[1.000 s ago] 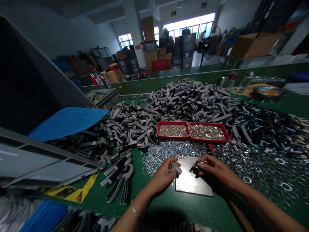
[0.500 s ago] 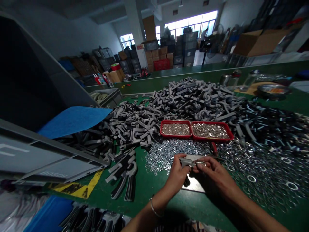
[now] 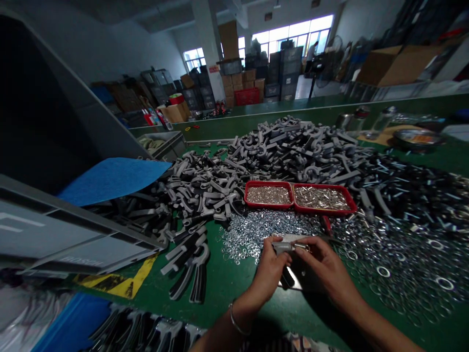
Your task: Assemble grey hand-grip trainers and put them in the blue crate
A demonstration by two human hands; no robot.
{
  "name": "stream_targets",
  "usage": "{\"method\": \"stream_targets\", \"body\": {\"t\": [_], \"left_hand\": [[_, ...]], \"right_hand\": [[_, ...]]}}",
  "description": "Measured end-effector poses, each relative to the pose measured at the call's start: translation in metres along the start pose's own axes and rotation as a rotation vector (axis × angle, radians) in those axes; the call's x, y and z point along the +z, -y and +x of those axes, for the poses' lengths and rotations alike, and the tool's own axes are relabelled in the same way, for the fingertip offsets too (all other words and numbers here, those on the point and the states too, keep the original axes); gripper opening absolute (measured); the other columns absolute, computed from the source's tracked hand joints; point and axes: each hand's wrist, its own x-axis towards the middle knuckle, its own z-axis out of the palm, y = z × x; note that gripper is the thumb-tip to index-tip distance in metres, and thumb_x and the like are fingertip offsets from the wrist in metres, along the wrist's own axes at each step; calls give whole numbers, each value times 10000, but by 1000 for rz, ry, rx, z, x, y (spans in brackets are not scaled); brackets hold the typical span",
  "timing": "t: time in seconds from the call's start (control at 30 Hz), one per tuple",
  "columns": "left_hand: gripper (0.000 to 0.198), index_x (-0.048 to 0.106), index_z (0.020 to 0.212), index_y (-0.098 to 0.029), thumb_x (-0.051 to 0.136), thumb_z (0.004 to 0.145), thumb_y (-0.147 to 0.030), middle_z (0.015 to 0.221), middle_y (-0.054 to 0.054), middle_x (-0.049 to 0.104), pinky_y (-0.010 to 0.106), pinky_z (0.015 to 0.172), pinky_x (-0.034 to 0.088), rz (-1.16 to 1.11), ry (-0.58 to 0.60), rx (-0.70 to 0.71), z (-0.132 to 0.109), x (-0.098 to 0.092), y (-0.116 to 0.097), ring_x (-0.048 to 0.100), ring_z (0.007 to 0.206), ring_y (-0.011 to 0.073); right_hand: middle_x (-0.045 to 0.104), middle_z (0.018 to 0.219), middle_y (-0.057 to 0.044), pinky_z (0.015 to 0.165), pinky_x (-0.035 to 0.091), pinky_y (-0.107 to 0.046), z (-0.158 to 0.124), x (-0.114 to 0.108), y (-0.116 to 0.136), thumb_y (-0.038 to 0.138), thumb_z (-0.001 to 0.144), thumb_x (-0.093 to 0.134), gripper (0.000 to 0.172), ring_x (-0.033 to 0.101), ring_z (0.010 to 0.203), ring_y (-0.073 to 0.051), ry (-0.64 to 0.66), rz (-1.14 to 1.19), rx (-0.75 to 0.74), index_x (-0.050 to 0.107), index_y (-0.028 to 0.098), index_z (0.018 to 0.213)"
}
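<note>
My left hand (image 3: 270, 268) is closed round a grey-and-black plastic handle (image 3: 282, 247), whose dark grip points down toward me. My right hand (image 3: 322, 261) pinches a small coiled metal spring (image 3: 301, 247) against the handle's right end; whether it sits inside the handle I cannot tell. Both hands are above a shiny metal plate (image 3: 298, 278) on the green table. Just beyond them lies a heap of small metal nuts or washers (image 3: 264, 230). Two red trays (image 3: 293, 208) behind it hold tiny metal parts and short pins.
A big pile of grey handles (image 3: 286, 146) spreads across the table's back. To the right lie black parts with bolts (image 3: 406, 190) and many loose metal rings (image 3: 399, 274). A grey crate (image 3: 73, 239) with a blue sheet (image 3: 117, 178) stands at the left. Far back, a person (image 3: 311, 51) is visible.
The handle has turned slightly in my left hand, so its dark grip shows more below. My right fingers have shifted a little left with the spring, closer to the handle.
</note>
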Motion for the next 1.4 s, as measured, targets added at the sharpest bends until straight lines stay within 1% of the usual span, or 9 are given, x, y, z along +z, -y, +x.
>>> {"method": "stream_targets", "body": {"t": [0.1, 0.27, 0.37, 0.6, 0.83, 1.0, 1.13, 1.27, 1.4], "left_hand": [[381, 447, 1131, -181, 552, 769, -129, 768, -17, 606, 235, 667, 461, -3, 92, -53, -1, -4, 3, 595, 692, 119], [418, 485, 1144, -176, 614, 750, -123, 751, -11, 616, 209, 525, 402, 136, 626, -172, -11, -13, -12, 534, 586, 103], [484, 475, 1235, -174, 688, 809, -256, 836, 15, 642, 209, 561, 429, 41, 697, -181, -14, -16, -21, 545, 605, 89], [327, 544, 924, -169, 629, 862, -479, 712, 11, 679, 179, 451, 340, 53, 281, -130, -8, -19, -10, 475, 457, 60], [295, 605, 862, -172, 604, 891, -466, 669, -22, 586, 203, 494, 352, 281, 308, -34, -11, -24, -20, 464, 509, 84], [202, 643, 857, -183, 597, 912, -372, 800, 8, 634, 235, 667, 397, 506, 333, 145, -17, -22, -26, 540, 732, 138], [245, 597, 894, -186, 556, 939, -422, 798, 6, 652, 228, 616, 415, 376, 314, 41, -15, -21, -25, 539, 634, 119], [294, 544, 888, -194, 531, 954, -480, 869, 24, 702, 205, 586, 408, 230, 91, 27, -6, -30, -28, 521, 596, 94], [304, 513, 862, -202, 577, 925, -493, 813, -6, 682, 182, 520, 343, 164, -76, 50, 0, -28, -25, 447, 539, 75]], "right_hand": [[669, 891, -26, 677, 487, -291, 6, -12, 0, 543, 877, 666, 344, 626, 797, -200, 112, -134, -15, 643, 221, 996], [621, 832, -2, 685, 453, -265, 18, -30, 16, 517, 905, 650, 318, 572, 764, -158, 429, -168, 5, 645, 199, 918], [582, 747, 25, 627, 426, -242, 23, -31, 24, 510, 916, 643, 316, 532, 678, -127, 515, -62, 84, 625, 194, 913], [641, 857, 14, 588, 449, -237, 25, -42, 14, 477, 915, 661, 307, 580, 639, -116, 560, -19, 130, 587, 212, 1052], [694, 930, -28, 636, 507, -269, 13, -48, 11, 516, 876, 694, 431, 636, 667, -134, 535, 81, 169, 598, 202, 1156], [664, 863, -7, 584, 467, -235, 5, -32, 8, 489, 901, 669, 324, 588, 611, -104, 473, 145, 202, 644, 199, 1042], [668, 868, -10, 602, 510, -285, 1, -35, -7, 491, 923, 617, 323, 619, 641, -151, 295, -97, 31, 640, 239, 1123], [675, 1114, -79, 929, 505, -416, -5, -105, -34, 377, 981, 491, 252, 639, 1043, -252, -25, -646, -332, 681, 255, 1093], [677, 1042, -140, 867, 518, -439, -13, -204, -53, 343, 964, 421, 296, 658, 950, -288, -316, -1027, -299, 661, 193, 1052]]}}
